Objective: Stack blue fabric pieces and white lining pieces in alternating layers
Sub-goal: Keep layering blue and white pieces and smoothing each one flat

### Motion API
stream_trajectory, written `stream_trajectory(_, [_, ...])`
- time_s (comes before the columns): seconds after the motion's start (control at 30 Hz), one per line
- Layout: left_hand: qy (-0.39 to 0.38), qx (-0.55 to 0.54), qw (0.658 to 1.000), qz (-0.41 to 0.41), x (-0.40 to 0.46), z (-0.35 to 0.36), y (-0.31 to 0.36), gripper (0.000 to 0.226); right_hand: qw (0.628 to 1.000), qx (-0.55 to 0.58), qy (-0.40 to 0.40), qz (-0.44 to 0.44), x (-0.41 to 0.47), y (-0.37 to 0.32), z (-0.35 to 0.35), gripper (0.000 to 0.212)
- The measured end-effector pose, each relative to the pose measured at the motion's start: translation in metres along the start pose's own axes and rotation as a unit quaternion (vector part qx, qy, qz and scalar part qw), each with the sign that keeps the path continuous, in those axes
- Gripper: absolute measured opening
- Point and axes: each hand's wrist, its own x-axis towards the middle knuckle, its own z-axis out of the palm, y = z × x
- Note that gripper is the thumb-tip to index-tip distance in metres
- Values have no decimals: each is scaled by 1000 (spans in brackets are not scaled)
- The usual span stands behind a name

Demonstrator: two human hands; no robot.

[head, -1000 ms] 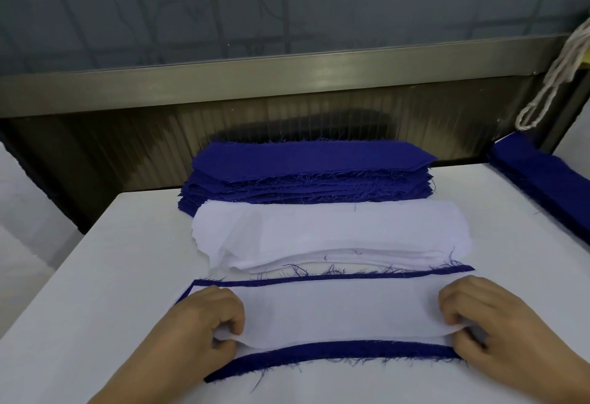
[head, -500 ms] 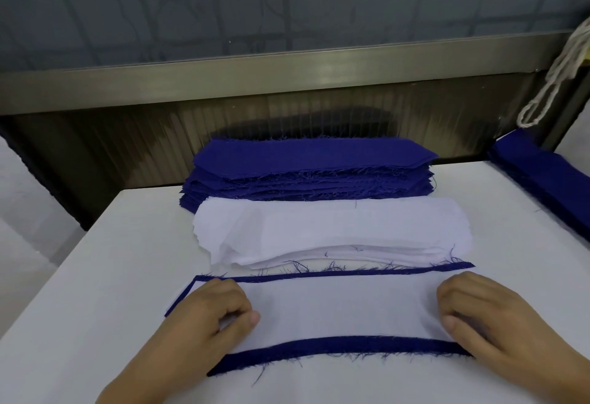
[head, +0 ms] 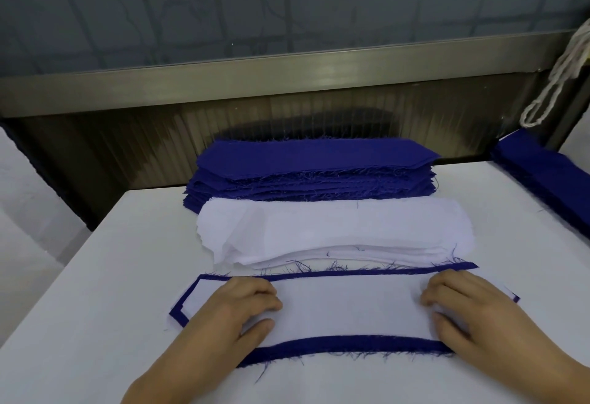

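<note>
Both hands flat: left hand (head: 233, 311), right hand (head: 472, 314) pressing white lining piece (head: 348, 311)

— How many piles do you have on the white table (head: 95, 276)?

— You have three: two stacks of blue fabric pieces, one at the back (head: 314, 169) and one at the right edge (head: 549, 177), and one stack of white lining pieces (head: 335, 231) in the middle. The layers in each are too many for you to count.

— And in front of you?

— One white lining piece (head: 348, 311) on one blue fabric piece (head: 348, 344), two hands, left (head: 223, 317) and right (head: 479, 317), and one off-white looped cord (head: 555, 74).
</note>
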Motion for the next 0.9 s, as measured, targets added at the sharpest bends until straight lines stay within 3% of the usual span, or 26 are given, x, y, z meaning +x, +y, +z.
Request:
stream_trajectory(0.23, [47, 8, 998, -44, -2, -7, -6, 30, 997, -22, -8, 76, 3, 7, -9, 22])
stream_trajectory(0.37, [73, 42, 996, -23, 6, -7, 0, 18, 991, -81, -20, 103, 11, 8, -10, 41])
stream_trajectory(0.5, [79, 69, 994, 6, 17, -12, 12, 15, 992, -67, 7, 106, 21, 5, -11, 40])
stream_trajectory(0.6, [140, 58, 987, 43, 34, -24, 22, 13, 995, -26, 34, 85, 37, 5, -15, 35])
stream_trajectory(0.73, [239, 80, 968, 6, 82, -40, 24, 23, 995, -7, 81, 52, 82, 10, -18, 22])
stream_trajectory(0.9, [170, 146, 973, -62, 161, -48, 8, 48, 994, -22, 99, 46, 157, 22, -9, 34])
